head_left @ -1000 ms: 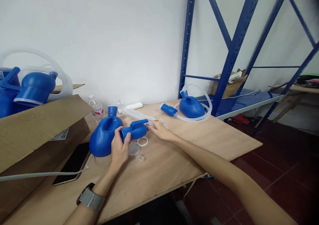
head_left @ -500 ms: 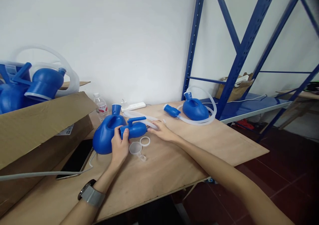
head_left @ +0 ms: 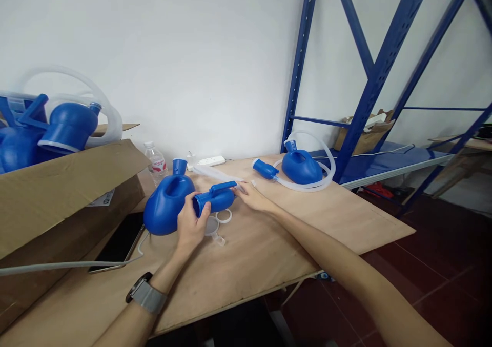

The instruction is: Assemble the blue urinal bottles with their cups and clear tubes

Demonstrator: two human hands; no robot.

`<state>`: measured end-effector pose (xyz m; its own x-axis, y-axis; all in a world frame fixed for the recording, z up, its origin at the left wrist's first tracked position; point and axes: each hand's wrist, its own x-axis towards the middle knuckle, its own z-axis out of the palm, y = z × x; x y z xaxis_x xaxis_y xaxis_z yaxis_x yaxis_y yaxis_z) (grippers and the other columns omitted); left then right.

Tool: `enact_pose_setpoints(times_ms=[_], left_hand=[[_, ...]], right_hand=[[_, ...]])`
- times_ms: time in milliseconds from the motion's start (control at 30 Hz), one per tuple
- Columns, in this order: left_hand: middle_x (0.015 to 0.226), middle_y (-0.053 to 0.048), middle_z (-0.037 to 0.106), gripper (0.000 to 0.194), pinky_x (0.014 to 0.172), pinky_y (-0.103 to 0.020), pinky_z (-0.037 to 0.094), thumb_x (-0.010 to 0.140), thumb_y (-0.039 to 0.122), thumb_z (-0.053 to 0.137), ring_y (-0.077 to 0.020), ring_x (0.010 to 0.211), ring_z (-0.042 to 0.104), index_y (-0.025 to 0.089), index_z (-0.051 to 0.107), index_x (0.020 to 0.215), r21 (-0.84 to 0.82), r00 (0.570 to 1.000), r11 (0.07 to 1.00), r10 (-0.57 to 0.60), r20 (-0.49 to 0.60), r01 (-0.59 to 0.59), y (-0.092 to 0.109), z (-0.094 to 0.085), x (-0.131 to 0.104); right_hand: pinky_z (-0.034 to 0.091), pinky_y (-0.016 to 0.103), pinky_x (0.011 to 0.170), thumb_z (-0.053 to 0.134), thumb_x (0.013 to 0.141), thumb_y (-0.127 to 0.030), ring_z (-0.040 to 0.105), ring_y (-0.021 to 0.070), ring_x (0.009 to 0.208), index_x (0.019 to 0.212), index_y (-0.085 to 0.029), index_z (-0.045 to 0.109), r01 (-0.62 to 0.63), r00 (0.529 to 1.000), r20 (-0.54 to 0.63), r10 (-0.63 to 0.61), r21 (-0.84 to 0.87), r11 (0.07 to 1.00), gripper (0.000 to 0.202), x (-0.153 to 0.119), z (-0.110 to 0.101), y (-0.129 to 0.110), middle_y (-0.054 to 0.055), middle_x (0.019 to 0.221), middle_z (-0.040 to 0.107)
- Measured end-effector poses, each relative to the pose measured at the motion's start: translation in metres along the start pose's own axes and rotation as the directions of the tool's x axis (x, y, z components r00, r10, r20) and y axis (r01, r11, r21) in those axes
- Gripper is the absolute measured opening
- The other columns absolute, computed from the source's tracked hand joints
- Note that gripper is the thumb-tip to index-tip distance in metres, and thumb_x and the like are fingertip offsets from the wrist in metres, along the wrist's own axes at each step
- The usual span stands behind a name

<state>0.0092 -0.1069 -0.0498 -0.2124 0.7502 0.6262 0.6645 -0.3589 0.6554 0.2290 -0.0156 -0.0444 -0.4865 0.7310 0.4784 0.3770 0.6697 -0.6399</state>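
Observation:
My left hand point(head_left: 192, 222) is wrapped round the open wide end of a blue plastic urinal funnel point(head_left: 221, 199) with a handle on top. My right hand point(head_left: 249, 196) pinches the translucent hose point(head_left: 217, 172) at the funnel's narrow end; its fingers hide whether hose and spout are joined. Left of the funnel a blue urinal bottle point(head_left: 163, 211) stands on the table, its neck up. Below the funnel lie a white ring point(head_left: 224, 216) and a clear round cap with a tab point(head_left: 219, 240), partly covered by my left hand.
A second blue bottle point(head_left: 303, 168) with a coiled hose and funnel point(head_left: 265, 169) lies farther right. At left, a cardboard box point(head_left: 73, 193) holds more blue parts, beside a phone point(head_left: 117, 244). A water bottle point(head_left: 156, 163) and power strip point(head_left: 209, 161) sit by the wall. A blue shelf frame point(head_left: 363, 96) rises at right.
The blue funnel has shifted slightly right and turned, so its open end faces me more. Both hands moved with it, and my left hand now covers part of the clear cap.

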Motion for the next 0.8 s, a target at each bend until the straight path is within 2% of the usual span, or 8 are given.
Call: enact_pose_setpoints(times_ms=[167, 300, 400, 500, 567, 700, 733, 800], left_hand=[[0.078, -0.004, 0.069, 0.037, 0.068, -0.032, 0.046, 0.093, 0.055, 0.045, -0.0255, 0.073, 0.066, 0.022, 0.058, 0.102, 0.014, 0.992, 0.994, -0.107, -0.065, 0.108, 0.005, -0.001, 0.002], [0.064, 0.000, 0.061, 0.036, 0.061, -0.030, 0.041, 0.097, 0.054, 0.041, -0.0223, 0.062, 0.060, 0.024, 0.055, 0.084, -0.044, 0.967, 0.970, -0.240, -0.082, 0.237, 0.005, 0.000, 0.005], [0.056, 0.001, 0.054, 0.048, 0.055, -0.031, 0.041, 0.097, 0.063, 0.037, -0.0217, 0.054, 0.055, 0.024, 0.053, 0.075, -0.135, 0.916, 0.910, -0.400, -0.033, 0.392, 0.001, 0.003, 0.008], [0.054, 0.001, 0.051, 0.054, 0.051, -0.032, 0.041, 0.095, 0.071, 0.036, -0.0216, 0.050, 0.053, 0.024, 0.052, 0.071, -0.181, 0.869, 0.853, -0.493, 0.031, 0.490, -0.003, 0.001, 0.010], [0.056, 0.001, 0.053, 0.051, 0.053, -0.032, 0.042, 0.095, 0.069, 0.037, -0.0216, 0.052, 0.054, 0.024, 0.052, 0.074, -0.156, 0.893, 0.884, -0.450, -0.019, 0.442, -0.004, -0.004, 0.010], [0.066, 0.000, 0.060, 0.037, 0.064, -0.032, 0.043, 0.096, 0.057, 0.043, -0.0231, 0.064, 0.060, 0.023, 0.056, 0.094, -0.023, 0.973, 0.981, -0.194, -0.128, 0.193, -0.001, -0.012, 0.008], [0.069, -0.001, 0.062, 0.036, 0.066, -0.033, 0.044, 0.095, 0.055, 0.045, -0.0239, 0.068, 0.062, 0.022, 0.057, 0.100, -0.001, 0.982, 0.990, -0.141, -0.122, 0.142, 0.000, -0.011, 0.007], [0.078, -0.003, 0.066, 0.040, 0.070, -0.034, 0.047, 0.093, 0.056, 0.047, -0.0258, 0.074, 0.065, 0.021, 0.057, 0.109, 0.015, 0.993, 0.996, -0.081, -0.082, 0.082, 0.002, -0.007, 0.004]], right_hand=[[0.043, 0.041, 0.103, 0.041, 0.106, -0.044, 0.059, 0.0252, 0.110, 0.110, -0.022, 0.066, 0.018, 0.998, -0.063, -0.028, -0.153, 0.988, 0.033, -0.005, 0.001, 0.001, 0.008, 0.111, 0.070], [0.039, 0.046, 0.105, 0.039, 0.106, -0.034, 0.061, 0.0271, 0.103, 0.105, -0.021, 0.062, 0.172, 0.975, -0.083, -0.205, -0.299, 0.939, 0.026, -0.007, 0.005, 0.004, 0.010, 0.102, 0.071], [0.036, 0.049, 0.106, 0.039, 0.104, -0.029, 0.063, 0.0267, 0.095, 0.106, -0.020, 0.061, 0.243, 0.945, -0.113, -0.308, -0.389, 0.888, 0.023, -0.005, 0.009, 0.009, 0.011, 0.099, 0.072], [0.036, 0.048, 0.105, 0.040, 0.104, -0.031, 0.065, 0.0267, 0.094, 0.108, -0.019, 0.060, 0.254, 0.943, -0.096, -0.318, -0.408, 0.877, 0.023, -0.001, 0.010, 0.014, 0.011, 0.101, 0.073], [0.037, 0.047, 0.104, 0.041, 0.105, -0.033, 0.065, 0.0270, 0.097, 0.109, -0.019, 0.060, 0.208, 0.961, -0.091, -0.260, -0.379, 0.902, 0.024, 0.001, 0.004, 0.019, 0.012, 0.104, 0.074], [0.044, 0.043, 0.098, 0.039, 0.105, -0.037, 0.064, 0.0268, 0.101, 0.113, -0.019, 0.062, -0.002, 0.994, -0.105, -0.028, -0.283, 0.959, 0.031, -0.001, -0.022, 0.029, 0.014, 0.111, 0.072], [0.045, 0.044, 0.099, 0.039, 0.104, -0.037, 0.063, 0.0269, 0.104, 0.118, -0.018, 0.061, -0.021, 0.996, -0.086, -0.002, -0.272, 0.962, 0.032, -0.003, -0.027, 0.030, 0.014, 0.116, 0.071], [0.040, 0.049, 0.107, 0.044, 0.100, -0.030, 0.058, 0.0282, 0.120, 0.137, -0.018, 0.053, 0.033, 0.999, -0.020, -0.041, -0.288, 0.957, 0.040, -0.007, -0.033, 0.028, 0.016, 0.135, 0.063]])
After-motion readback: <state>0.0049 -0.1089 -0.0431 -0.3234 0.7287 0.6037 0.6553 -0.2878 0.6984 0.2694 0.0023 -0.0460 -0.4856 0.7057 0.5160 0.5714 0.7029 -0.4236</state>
